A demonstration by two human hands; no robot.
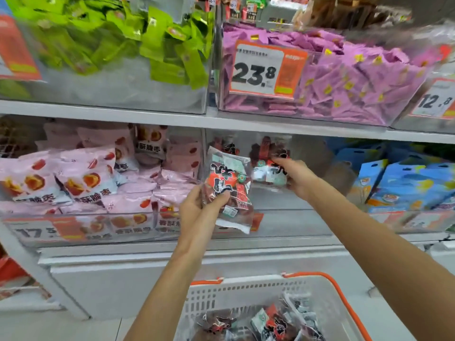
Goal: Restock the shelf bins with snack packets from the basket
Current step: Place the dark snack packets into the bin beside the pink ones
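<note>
Your left hand grips a red-and-black snack packet by its lower left edge, fingers curled round it, holding it upright in front of the clear middle bin on the lower shelf. The packet's long axis runs roughly up and down, tilted a little to the left at the top, and the bin's open space lies just behind and to the right of it. Your right hand is already inside that bin, deeper in than the left, pinching a second packet of the same kind near two more standing at the back. So the left hand's packet must go forward and slightly right, beside the right hand's.

More matching packets lie in the white basket with orange handles, below your arms.

Large black characters mark the held packet, but I cannot read them surely. The pink bags in the left bin carry "酥脆枣". Price tags read "23.8" on the purple-packet bin, "12.8" at far right, and a partly hidden "17" lower left.
</note>
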